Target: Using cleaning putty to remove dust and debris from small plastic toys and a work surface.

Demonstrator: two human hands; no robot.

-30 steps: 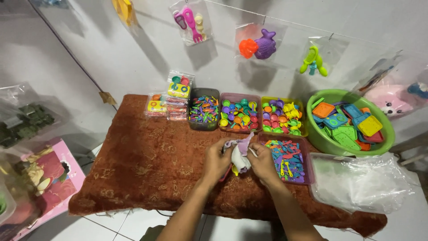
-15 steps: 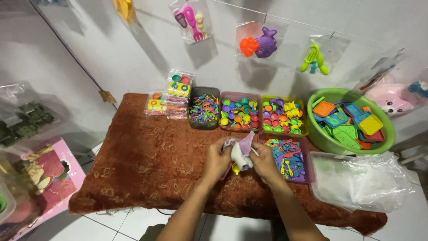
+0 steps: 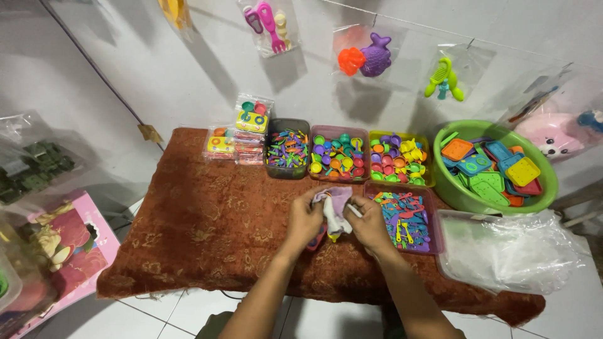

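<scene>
Both of my hands meet over the middle of a low table covered with a brown patterned cloth (image 3: 207,220). My left hand (image 3: 304,218) and my right hand (image 3: 369,225) together grip a small clear plastic bag (image 3: 336,210) with pale purple and white contents; small yellow and red pieces show under it. The bag is held just left of a pink tray (image 3: 402,220) full of tiny coloured toy tools.
Along the back stand stacked packed toy sets (image 3: 250,130), a dark tray of coloured pieces (image 3: 287,150), a pink tray of toy cups (image 3: 338,157) and a yellow tray (image 3: 399,161). A green basin of toy plates (image 3: 493,166) and clear plastic bags (image 3: 509,251) lie right. Bagged toys hang on the wall.
The bag has been turned and flattened between my hands, which sit slightly closer together and lower than before. Nothing else on the table has moved.
</scene>
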